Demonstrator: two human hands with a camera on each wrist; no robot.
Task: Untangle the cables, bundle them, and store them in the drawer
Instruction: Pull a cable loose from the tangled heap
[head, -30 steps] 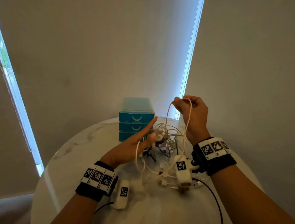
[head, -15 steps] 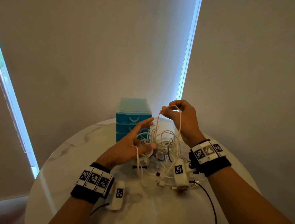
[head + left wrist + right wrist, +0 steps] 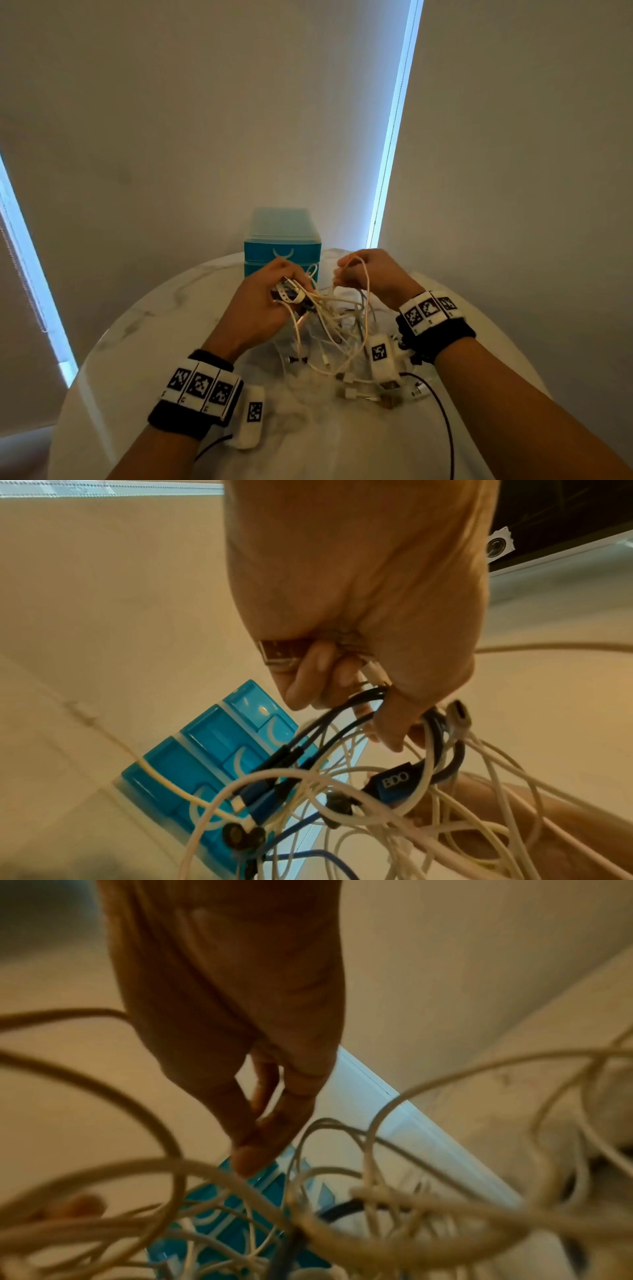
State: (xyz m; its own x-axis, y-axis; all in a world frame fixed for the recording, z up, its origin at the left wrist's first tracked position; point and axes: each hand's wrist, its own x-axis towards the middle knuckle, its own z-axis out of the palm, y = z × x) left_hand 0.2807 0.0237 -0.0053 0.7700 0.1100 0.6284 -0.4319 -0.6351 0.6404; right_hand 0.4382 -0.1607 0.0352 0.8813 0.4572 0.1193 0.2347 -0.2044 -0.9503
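Left grip clenched around cables, just before drawers. Right grip pinching one pale cable nearby.

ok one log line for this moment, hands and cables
stage: untangling | left hand: grips cable tangle | right hand: pinches white cable loop | drawer unit: shut, behind hands | nothing bundled yet

My left hand raised, fingers curled tight in a closed grip, my right hand level beside it, fingertips pinched together, forearms converging inward
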